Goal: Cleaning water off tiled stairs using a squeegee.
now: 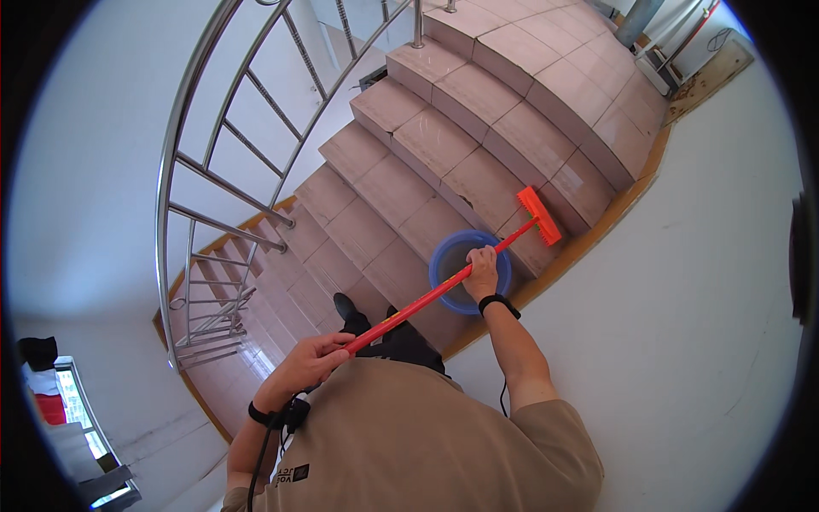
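Note:
I hold a long red-handled brush [426, 294] with both hands. My right hand [483, 266] grips the handle partway down, above a blue basin [444, 256] that sits on a stair step. My left hand [311, 358] grips the upper end of the handle near my chest. The orange brush head [540, 215] rests on a tiled step beyond the basin, near the right-hand wall.
Beige tiled stairs [478, 111] curve upward ahead and drop away at the lower left. A steel railing [183, 162] runs along the left side. A white wall [708, 282] with a brown skirting strip borders the right. My dark shoe [348, 309] stands on a step.

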Motion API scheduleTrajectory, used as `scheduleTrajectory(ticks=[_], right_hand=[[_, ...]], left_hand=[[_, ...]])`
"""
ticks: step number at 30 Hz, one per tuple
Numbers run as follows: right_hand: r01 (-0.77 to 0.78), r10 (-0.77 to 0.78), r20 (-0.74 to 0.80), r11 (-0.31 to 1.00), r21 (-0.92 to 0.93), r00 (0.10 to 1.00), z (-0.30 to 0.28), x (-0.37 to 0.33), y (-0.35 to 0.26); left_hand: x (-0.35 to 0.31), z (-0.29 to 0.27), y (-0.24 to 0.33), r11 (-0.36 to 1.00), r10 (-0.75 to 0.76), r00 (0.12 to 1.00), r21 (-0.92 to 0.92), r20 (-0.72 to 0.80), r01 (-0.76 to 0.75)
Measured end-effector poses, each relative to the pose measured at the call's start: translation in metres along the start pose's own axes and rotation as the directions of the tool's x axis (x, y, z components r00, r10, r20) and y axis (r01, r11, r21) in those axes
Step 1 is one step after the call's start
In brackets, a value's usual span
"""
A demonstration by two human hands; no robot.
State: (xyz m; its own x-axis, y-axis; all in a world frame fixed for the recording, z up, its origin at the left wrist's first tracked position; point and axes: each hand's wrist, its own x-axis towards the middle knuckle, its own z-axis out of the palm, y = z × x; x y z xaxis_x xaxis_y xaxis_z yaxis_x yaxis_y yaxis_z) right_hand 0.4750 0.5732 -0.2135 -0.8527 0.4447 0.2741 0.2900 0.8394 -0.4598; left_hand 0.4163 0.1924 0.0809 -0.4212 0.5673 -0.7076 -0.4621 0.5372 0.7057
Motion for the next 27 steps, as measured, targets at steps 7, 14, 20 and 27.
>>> scheduleTrajectory(ticks=[7,14,20,27], right_hand=[[0.036,-0.037,0.009,0.991,0.127,0.999,0.016,-0.020,-0.055],[0.074,-0.083,0.039,0.980,0.182,0.996,0.026,-0.027,-0.098],[0.071,-0.082,0.049,0.978,0.196,0.995,0.022,-0.018,-0.103],[0.100,-0.105,0.043,0.988,0.116,0.994,0.020,0.020,-0.048]], left_hand=[[-0.052,-0.030,-0.023,0.999,-0.024,0.994,0.025,-0.107,0.026],[-0.097,-0.039,-0.011,0.998,-0.047,0.978,0.037,-0.203,0.056],[-0.104,-0.039,0.002,0.996,-0.021,0.983,0.078,-0.185,0.036],[-0.046,-0.015,0.008,0.995,0.059,0.987,0.093,-0.150,-0.045]])
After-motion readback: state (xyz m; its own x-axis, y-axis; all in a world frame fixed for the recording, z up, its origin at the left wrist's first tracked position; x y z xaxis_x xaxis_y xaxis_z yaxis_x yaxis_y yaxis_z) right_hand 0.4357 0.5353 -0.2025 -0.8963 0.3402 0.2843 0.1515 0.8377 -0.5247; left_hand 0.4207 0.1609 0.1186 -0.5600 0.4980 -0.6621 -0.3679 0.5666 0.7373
